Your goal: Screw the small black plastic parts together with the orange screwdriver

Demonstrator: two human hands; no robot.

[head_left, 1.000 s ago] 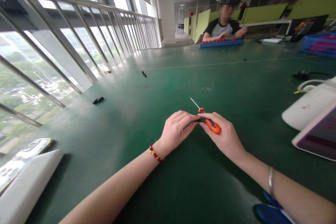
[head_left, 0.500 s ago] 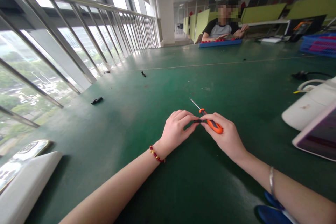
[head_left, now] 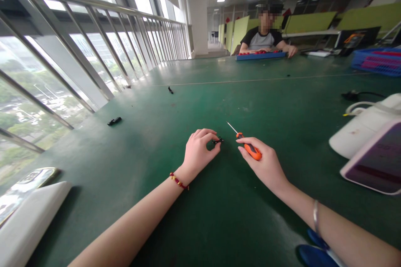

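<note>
My left hand (head_left: pixel 201 150) pinches a small black part (head_left: pixel 218 140) between thumb and fingertips, above the green table (head_left: pixel 200 208). To its right, my right hand (head_left: pixel 263 160) holds an orange and black screwdriver (head_left: pixel 253 151), its thin shaft pointing up and to the left. The two hands are apart, and the screwdriver does not touch the black part. Exact details of the black part are too small to make out.
Two black pieces (head_left: pixel 114 121) (head_left: pixel 170 90) lie on the left half of the table. A white box (head_left: pixel 37 221) is at near left, a white container (head_left: pixel 363 129) and tablet-like device (head_left: pixel 376 158) at right. Across sits a person (head_left: pixel 263 39) behind a blue tray (head_left: pixel 260 56).
My hands have separated: the left moved left with the black part, and my right fingers no longer touch it. The person's raised hand has come down beside the blue tray.
</note>
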